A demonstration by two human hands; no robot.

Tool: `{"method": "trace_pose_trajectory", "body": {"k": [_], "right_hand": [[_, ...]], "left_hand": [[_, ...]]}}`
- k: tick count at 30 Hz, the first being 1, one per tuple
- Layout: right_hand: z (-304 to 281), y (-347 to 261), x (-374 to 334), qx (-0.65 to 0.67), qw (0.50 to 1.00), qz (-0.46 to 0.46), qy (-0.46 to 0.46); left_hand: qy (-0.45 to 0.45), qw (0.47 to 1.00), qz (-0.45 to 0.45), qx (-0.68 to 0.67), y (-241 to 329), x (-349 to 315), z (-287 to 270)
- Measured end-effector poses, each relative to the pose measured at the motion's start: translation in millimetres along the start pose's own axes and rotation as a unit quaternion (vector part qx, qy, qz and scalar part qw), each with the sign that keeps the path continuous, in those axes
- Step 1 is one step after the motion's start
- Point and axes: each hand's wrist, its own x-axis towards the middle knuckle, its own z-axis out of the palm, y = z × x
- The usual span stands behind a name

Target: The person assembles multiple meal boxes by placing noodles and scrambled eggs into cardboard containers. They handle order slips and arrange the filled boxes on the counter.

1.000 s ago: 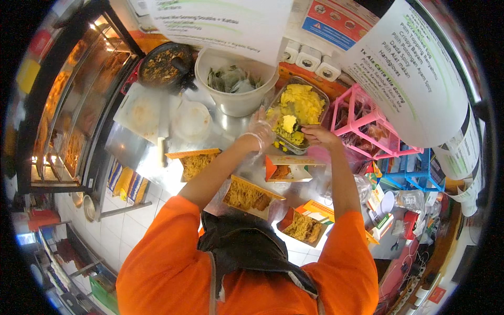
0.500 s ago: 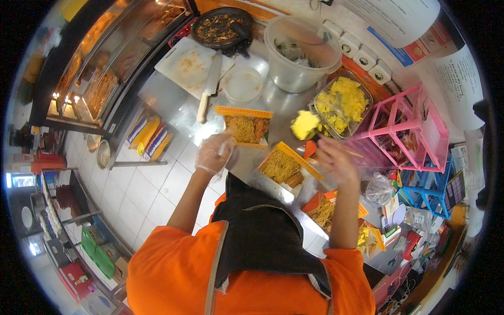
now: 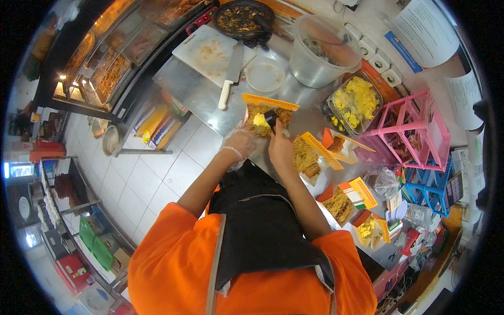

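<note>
An open orange-and-white paper food box [image 3: 294, 100] filled with noodles [image 3: 257, 111] lies in front of me. My left hand [image 3: 239, 140], in a clear plastic glove, has its fingers closed at the box's near left corner. My right hand [image 3: 281, 146] grips a black serving spoon [image 3: 271, 118], its head down over the noodles. Yellow scrambled egg [image 3: 260, 121] sits on the noodles beside the spoon. To the right, a clear tub [image 3: 333, 100] holds more scrambled egg [image 3: 361, 100].
More filled food boxes [image 3: 307, 157] stand along the counter to the right, near pink [image 3: 415, 126] and blue baskets [image 3: 428, 181]. Ahead are a knife [image 3: 231, 79], cutting board [image 3: 202, 52], round lid [image 3: 265, 73], large plastic bucket [image 3: 320, 63] and dark stone mortar [image 3: 241, 21]. A heated display case [image 3: 105, 73] is left.
My right hand has moved left from near the egg tub to above the noodle box with the spoon. Egg now shows on the noodles. My left hand has shifted onto the box's corner.
</note>
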Motion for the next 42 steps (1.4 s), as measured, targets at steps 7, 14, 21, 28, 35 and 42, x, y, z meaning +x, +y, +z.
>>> {"method": "trace_pose_trajectory", "body": {"k": [7,14,21,28,35,42], "right_hand": [[5,0,-17,-0.082,0.994,-0.068,0.024],[15,3,-25,-0.108,0.991,-0.043,-0.062],[-1,-12,4,-0.158,0.985,-0.049,-0.057],[-63,-10,-4,0.082,0.995,0.040,0.043],[-189,75,28,-0.094,0.952,0.036,0.290],[-201,184,141,-0.287,0.942,0.153,-0.084]], "left_hand": [[0.047,0.995,-0.007,-0.083,-5,-6,3],[0.071,0.990,-0.044,-0.114,-6,-13,0],[0.168,0.967,-0.025,-0.189,-21,-10,14],[0.096,0.946,-0.247,-0.184,-47,26,22],[-0.038,0.902,-0.355,-0.244,-59,40,34],[-0.102,0.931,-0.307,-0.171,-72,47,50]]}}
